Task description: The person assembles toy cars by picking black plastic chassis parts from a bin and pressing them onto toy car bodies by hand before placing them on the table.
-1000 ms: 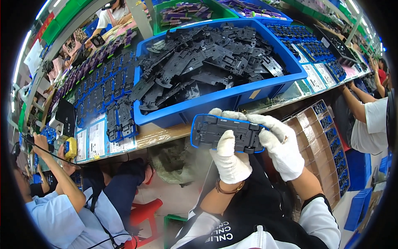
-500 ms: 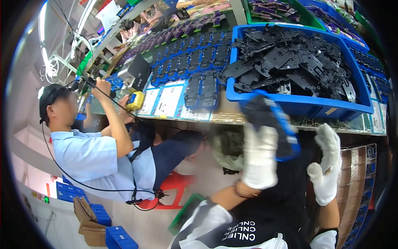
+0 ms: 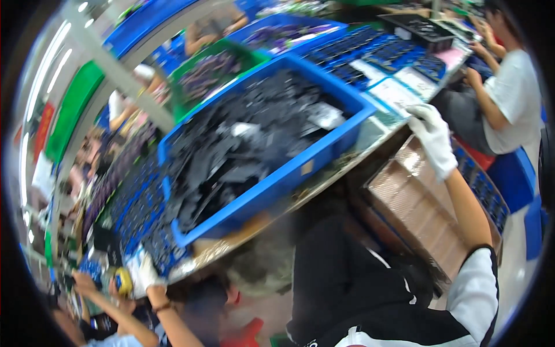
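My left hand (image 3: 145, 270), in a white glove, is stretched far out to the left by the table edge. It is beside several black-and-blue plastic trays (image 3: 159, 248); its fingers are too small and smeared to read. Out to the right, my white-gloved right hand (image 3: 432, 139) is bent at the table's front edge, next to white printed sheets (image 3: 399, 92). Its fingers are drawn together, and whatever may be between them is hidden. Between the two hands sits a large blue bin (image 3: 272, 173) heaped with flat black plastic parts (image 3: 248, 133).
Behind the bin stand a green bin (image 3: 254, 56) and another blue bin (image 3: 341, 28) with purple parts. Below my right arm is a stack of brown divided trays (image 3: 416, 202). A person in a white shirt (image 3: 511, 98) works at right; another's forearm (image 3: 121, 309) shows lower left.
The view has swung right. My left hand, which carried a black-and-blue tray before the bin, is now at the far left by the other trays. My right hand has reached the table edge.
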Demonstrator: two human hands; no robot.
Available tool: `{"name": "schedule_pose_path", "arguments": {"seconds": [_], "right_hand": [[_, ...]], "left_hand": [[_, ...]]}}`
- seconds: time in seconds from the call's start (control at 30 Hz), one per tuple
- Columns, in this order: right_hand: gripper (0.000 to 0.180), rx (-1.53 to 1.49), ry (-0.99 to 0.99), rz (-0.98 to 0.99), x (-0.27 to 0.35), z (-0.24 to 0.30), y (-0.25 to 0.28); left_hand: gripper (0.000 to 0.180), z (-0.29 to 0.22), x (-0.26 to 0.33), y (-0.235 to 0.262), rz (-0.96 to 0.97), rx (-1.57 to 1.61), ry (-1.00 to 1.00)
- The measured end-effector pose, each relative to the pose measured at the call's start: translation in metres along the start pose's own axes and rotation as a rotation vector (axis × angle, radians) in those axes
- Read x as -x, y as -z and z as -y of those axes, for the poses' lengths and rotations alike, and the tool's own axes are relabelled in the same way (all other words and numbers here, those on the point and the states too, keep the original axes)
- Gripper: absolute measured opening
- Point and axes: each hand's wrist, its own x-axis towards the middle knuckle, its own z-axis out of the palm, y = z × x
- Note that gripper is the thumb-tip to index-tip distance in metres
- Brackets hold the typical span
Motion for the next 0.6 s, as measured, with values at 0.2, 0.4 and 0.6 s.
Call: {"name": "schedule_pose_path", "arguments": {"seconds": [0.2, 0.4, 0.6], "right_hand": [[0.027, 0.352, -0.158, -0.204, -0.047, -0.119, 0.042], [0.052, 0.768, -0.414, -0.187, -0.104, -0.202, 0.061], [0.034, 0.835, -0.404, -0.069, -0.132, -0.257, 0.070]], "left_hand": [[0.045, -0.006, 0.006, -0.019, 0.112, 0.843, 0.305], [0.047, -0.009, 0.026, 0.003, -0.174, 0.812, 0.363], [0.039, -0.098, 0.066, 0.040, -0.551, 0.678, 0.187]]}}
